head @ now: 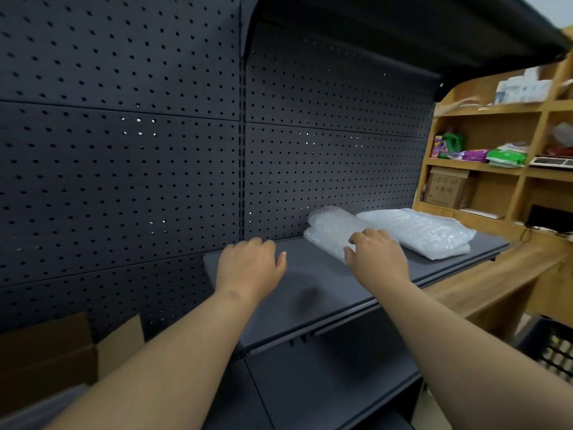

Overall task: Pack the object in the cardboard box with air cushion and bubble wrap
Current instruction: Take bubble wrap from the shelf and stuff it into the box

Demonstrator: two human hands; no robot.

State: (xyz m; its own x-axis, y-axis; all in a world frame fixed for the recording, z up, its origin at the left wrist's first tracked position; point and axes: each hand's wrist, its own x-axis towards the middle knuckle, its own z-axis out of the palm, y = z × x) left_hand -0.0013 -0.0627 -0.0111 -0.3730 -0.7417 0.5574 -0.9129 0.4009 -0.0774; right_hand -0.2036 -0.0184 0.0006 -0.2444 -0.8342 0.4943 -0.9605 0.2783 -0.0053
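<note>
We find both of our arms extended over the dark grey metal shelf (310, 283) fronting a black perforated back panel (124, 150). Our right hand (376, 254) rests on the near end of the clear folded bubble wrap bundle (328, 229), fingers bent over its edge; whether it has a grip yet we cannot tell. Our left hand (249, 265) hovers above bare shelf with fingers loosely curled, holding nothing. The translucent white air cushion stack (418, 231) lies just beside the bundle, to its right. The brown cardboard box (46, 361) stands well apart, at lower left. In our judgement, the left hand should support the bundle's far side, lifting evenly so that the folds do not spill.
</note>
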